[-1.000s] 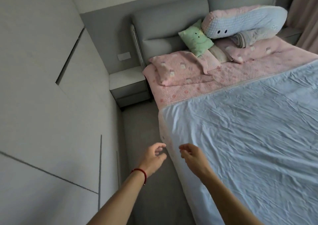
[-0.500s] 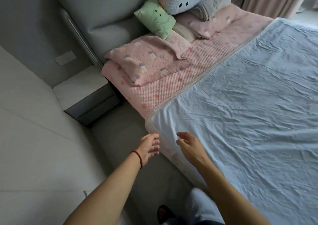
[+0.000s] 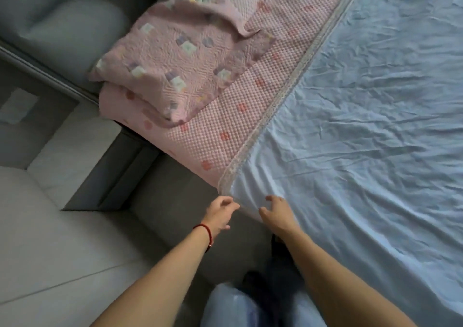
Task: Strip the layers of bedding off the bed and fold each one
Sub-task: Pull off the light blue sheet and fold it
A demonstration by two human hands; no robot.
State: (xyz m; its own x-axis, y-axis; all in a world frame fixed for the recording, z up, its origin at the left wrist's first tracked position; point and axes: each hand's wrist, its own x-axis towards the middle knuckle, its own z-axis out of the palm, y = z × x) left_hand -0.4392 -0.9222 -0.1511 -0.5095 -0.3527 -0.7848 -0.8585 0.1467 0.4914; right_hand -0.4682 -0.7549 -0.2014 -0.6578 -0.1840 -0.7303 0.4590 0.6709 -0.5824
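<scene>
Both hands [image 3: 246, 214] at blue sheet [image 3: 363, 126] corner — fingers curled, grip unclear — pillows cut off.

Wearing no sleeves: both forearms showing bare from the lower edge up to the wrists. Wearing a thin red cord bracelet [image 3: 206, 232] around the left wrist, with a small darker bead or knot sitting on its lower side. Left hand [image 3: 218, 214] and right hand [image 3: 275, 214] going ungloved, carrying no rings that can be made out. Wearing pale blue trousers [image 3: 233, 306] and dark footwear [image 3: 253, 280], both blurred.
</scene>
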